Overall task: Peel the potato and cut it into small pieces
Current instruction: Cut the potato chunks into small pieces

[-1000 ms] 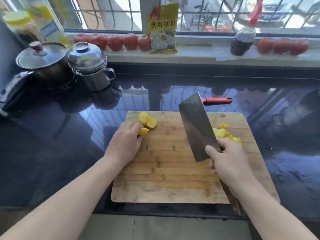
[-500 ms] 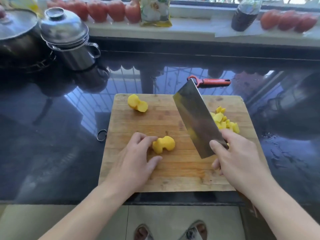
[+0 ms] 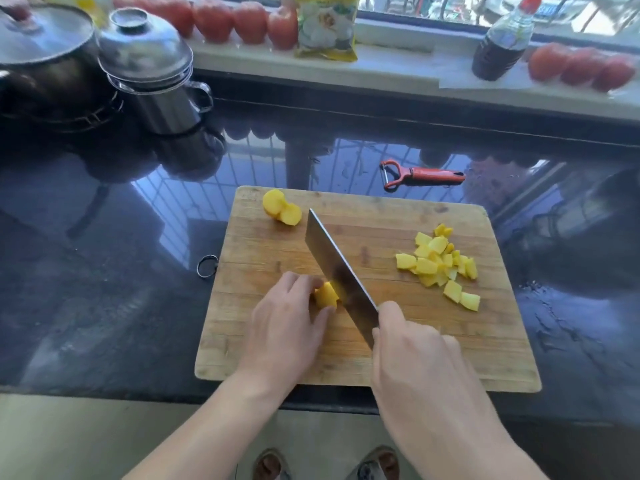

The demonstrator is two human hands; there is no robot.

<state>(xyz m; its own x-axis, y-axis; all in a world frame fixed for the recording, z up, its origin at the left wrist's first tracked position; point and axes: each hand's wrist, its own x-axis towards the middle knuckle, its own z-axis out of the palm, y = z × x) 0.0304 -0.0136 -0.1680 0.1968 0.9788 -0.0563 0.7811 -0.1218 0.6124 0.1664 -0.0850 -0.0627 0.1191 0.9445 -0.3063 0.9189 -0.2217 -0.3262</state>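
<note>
Fingers (image 3: 299, 284) of my left hand (image 3: 284, 327) are curled down and pinching the potato chunk (image 3: 325, 295) on its left side, thumb at the near end, and the cleaver (image 3: 337, 275) is right against that chunk's right face. My right hand (image 3: 412, 355) is wrapped around the handle, forefinger up by the blade's heel. The chunk sits near the middle of the cutting board (image 3: 381, 358), a little left.

Biggest worry, as I read it: the piece is small and my fingertips sit just beside the blade, so a wobble or a roll of the chunk could bring the edge onto a finger. It looks wet and rounded too, so it may squirt out leftward under pressure.

Room to work: open board to the near side and between the blade and the pile of cut pieces (image 3: 440, 261) on the right. Two uncut chunks (image 3: 280, 209) wait at the far left corner, close to the board's edge. The peeler (image 3: 420, 175) lies beyond the far edge on the counter (image 3: 104, 271), well clear. The board's near edge lies about level with the counter's lip.
</note>
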